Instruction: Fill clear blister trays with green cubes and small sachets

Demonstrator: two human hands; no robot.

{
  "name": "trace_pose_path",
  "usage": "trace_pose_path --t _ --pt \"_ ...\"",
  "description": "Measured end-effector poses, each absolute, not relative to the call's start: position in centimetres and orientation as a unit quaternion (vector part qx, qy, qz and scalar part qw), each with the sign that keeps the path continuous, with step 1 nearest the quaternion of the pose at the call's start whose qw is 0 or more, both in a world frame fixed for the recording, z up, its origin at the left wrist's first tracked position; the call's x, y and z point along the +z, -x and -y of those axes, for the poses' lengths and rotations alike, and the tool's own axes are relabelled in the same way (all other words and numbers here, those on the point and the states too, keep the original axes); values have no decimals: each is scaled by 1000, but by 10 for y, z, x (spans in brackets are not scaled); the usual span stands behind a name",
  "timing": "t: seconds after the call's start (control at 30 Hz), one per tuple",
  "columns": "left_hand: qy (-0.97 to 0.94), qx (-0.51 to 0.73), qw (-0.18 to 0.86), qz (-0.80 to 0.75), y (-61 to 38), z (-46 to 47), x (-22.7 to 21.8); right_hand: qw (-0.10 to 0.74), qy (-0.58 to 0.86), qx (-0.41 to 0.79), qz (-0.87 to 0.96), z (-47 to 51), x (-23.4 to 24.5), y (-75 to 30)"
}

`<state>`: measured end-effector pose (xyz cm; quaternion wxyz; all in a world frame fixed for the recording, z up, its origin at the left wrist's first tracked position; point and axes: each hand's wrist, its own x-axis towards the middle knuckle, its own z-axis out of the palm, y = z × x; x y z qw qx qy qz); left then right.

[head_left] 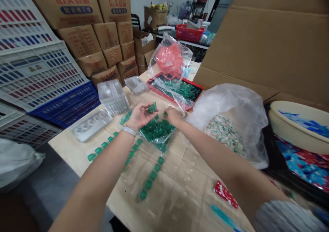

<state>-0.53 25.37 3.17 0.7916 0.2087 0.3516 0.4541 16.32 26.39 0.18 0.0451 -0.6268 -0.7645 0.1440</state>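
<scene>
Desk (180,191): pale wood grain, carrying all items below. Red tray (154,87): far side, filled with green pieces. Green heap (156,131): on clear plastic, nearer than the tray. Right hand (173,116): fingers curled at the heap's right edge; grip cannot be determined. Left hand (138,117): partly closed, pinching one green cube (152,108) above the heap.

Green and red before your eyes
You see translucent green pieces (156,130), a red-rimmed tray (159,90), a red packet (226,194) with white dots, a cream basin (285,129) and your light-grey sleeve (285,215).
</scene>
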Motion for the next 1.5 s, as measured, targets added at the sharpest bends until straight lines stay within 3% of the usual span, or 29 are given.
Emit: trace_pose_path --t 0.2,0.33,0.47,0.6,0.73,0.87,0.97,1.07,1.5 --pt "-180 447 764 -430 -41 -198 26 360 580 425 594 -207 31 -190" --pt "-236 313 839 -377 -69 -139 27 387 517 551 529 -123 32 -217" --pt "-286 238 859 -353 -82 -78 14 413 572 477 524 -43 17 -230" --pt "-271 179 881 -343 -92 -52 8 361 613 386 588 1 14 -235" --pt "-283 186 869 -361 -102 -52 9 329 592 396 620 -1 11 -248" --pt "-438 264 731 -451 -108 -46 -4 323 606 361 630 -35 -7 -269" --pt "-579 256 603 -486 -106 -33 -16 315 648 283 633 -58 -19 -282" --pt "-632 239 556 -485 -101 -25 -21 291 666 219 651 -69 -23 -284" --pt "-587 240 604 -482 -94 -26 -18 49 645 93 757 -72 -13 -268"
